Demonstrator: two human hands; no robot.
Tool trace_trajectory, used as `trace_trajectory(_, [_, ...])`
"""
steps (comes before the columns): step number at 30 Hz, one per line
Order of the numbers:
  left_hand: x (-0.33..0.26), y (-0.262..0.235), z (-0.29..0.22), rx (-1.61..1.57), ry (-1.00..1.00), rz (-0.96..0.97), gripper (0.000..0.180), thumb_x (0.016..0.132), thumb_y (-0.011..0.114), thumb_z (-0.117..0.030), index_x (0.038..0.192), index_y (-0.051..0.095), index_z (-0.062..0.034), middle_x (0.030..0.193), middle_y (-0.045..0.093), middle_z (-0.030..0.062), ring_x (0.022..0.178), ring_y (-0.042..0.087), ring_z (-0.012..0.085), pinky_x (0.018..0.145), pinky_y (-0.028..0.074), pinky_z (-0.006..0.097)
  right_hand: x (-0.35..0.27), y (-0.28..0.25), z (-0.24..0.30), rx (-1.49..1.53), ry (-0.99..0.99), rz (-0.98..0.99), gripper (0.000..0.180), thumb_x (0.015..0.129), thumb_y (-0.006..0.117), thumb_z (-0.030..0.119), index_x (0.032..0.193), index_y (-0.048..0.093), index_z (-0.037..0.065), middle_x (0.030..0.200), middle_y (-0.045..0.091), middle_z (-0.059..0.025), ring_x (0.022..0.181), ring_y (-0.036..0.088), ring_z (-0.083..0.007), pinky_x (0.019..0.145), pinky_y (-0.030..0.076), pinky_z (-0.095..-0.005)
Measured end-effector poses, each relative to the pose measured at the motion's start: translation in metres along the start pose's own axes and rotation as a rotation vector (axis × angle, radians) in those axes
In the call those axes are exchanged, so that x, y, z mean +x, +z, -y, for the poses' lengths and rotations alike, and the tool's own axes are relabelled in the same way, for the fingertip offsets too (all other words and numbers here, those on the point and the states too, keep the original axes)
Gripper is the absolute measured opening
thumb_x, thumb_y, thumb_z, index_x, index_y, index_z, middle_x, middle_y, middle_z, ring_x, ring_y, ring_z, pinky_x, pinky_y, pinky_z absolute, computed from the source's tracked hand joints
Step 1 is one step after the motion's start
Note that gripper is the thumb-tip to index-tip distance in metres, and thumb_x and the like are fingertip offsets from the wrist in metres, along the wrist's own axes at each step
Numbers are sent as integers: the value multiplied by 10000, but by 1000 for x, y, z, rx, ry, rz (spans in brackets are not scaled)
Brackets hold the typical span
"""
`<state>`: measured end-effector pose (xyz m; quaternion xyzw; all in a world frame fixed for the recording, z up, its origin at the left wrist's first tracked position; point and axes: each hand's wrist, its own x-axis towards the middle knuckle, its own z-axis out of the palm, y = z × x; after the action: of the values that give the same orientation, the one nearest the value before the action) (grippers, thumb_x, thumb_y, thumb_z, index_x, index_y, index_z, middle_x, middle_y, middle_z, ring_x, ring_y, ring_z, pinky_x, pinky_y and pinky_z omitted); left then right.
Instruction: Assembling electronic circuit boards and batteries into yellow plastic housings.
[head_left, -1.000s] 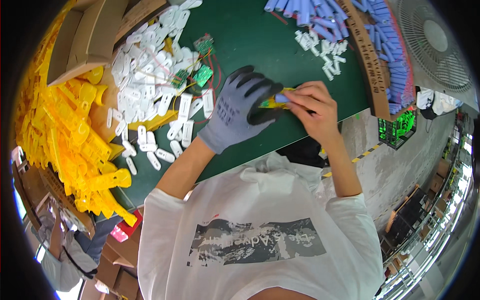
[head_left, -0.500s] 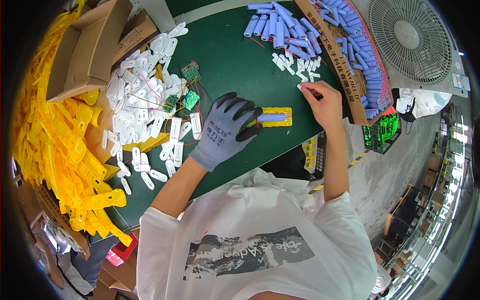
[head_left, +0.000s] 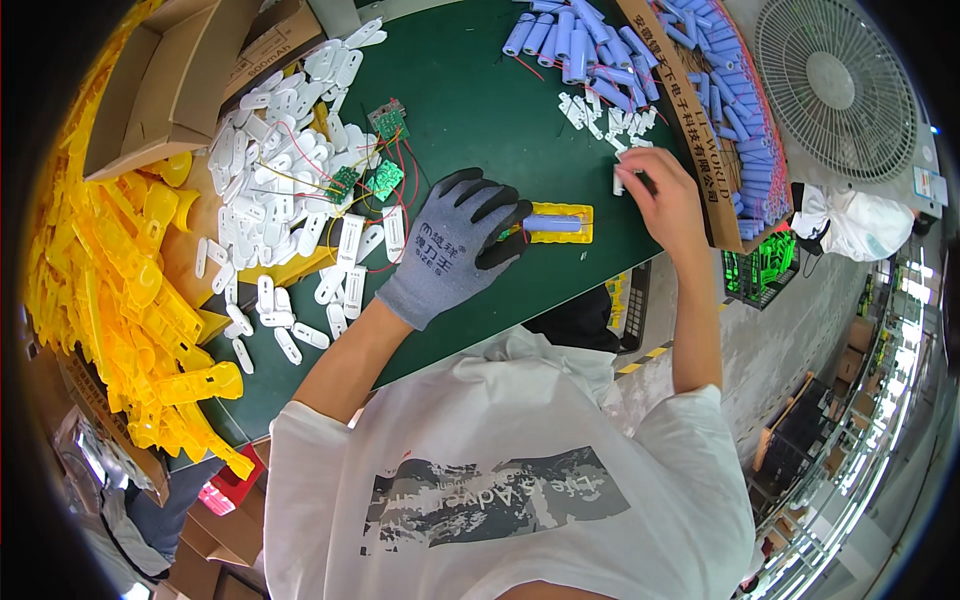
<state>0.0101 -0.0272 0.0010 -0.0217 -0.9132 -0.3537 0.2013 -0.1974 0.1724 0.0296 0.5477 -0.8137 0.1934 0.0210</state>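
My left hand (head_left: 455, 245), in a grey glove with black fingers, is closed over the left end of a yellow plastic casing (head_left: 583, 234). A blue-purple cylindrical battery cell (head_left: 555, 223) lies lengthwise in that casing, with a bit of wire beside it. The glove hides the casing's other end. To the right, my bare right hand (head_left: 662, 195) pinches a small white plastic piece (head_left: 618, 184) between thumb and fingers, above the green table. Just beyond those fingers lies a small heap of similar white pieces (head_left: 630, 122).
Loose battery cells (head_left: 575, 50) lie at the back, beside a cardboard box (head_left: 690, 125) full of cells. White oval covers (head_left: 290, 170) and green circuit boards (head_left: 385, 180) with wires spread left. Yellow casings (head_left: 120, 310) pile at the far left. A fan (head_left: 835, 90) stands far right.
My right hand has moved slightly away from me toward the white heap; the white piece now points downward from its fingers. My left hand stays on the casing. The whole view has shifted a little.
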Motion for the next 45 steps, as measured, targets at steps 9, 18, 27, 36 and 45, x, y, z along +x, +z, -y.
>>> trace_trajectory(9, [1, 0, 2, 7, 24, -28, 328, 735, 705, -203, 1038, 621, -108, 1054, 586, 69, 1017, 542, 280, 944, 429, 427, -90, 8, 8, 611, 695, -610, 86, 878, 646, 60, 904, 594, -3, 885, 686, -76, 692, 588, -70, 627, 464, -185])
trace_trajectory(18, [0, -2, 4, 1, 5, -3, 390, 679, 735, -166, 1046, 618, -106, 1089, 594, 76, 1038, 546, 293, 963, 421, 442, -46, 29, 52, 534, 388, -297, 116, 705, 760, -52, 751, 654, -33, 723, 661, -92, 624, 590, -104, 549, 429, -205])
trace_trajectory(27, [-1, 2, 4, -24, 21, -46, 409, 665, 754, -162, 1049, 625, -106, 1096, 600, 74, 1027, 555, 301, 956, 429, 446, -33, 36, 39, 663, 241, -250, 116, 697, 744, -88, 763, 659, -47, 726, 670, -112, 643, 620, -134, 580, 474, -226])
trace_trajectory(36, [-4, 4, 6, 11, 34, -58, 314, 736, 715, -225, 1007, 615, -102, 1055, 600, 62, 1010, 555, 281, 971, 422, 439, -35, 36, 57, 519, 326, -244, 101, 734, 727, -39, 832, 712, -18, 830, 634, -67, 711, 586, -124, 612, 453, -228])
trace_trajectory(45, [-4, -1, 5, 10, 21, -27, 354, 711, 741, -212, 1037, 631, -129, 1097, 608, 47, 1043, 547, 288, 954, 433, 433, -33, 34, 56, 608, 420, -177, 58, 771, 709, -22, 828, 696, -31, 865, 656, -76, 720, 584, -120, 651, 454, -234])
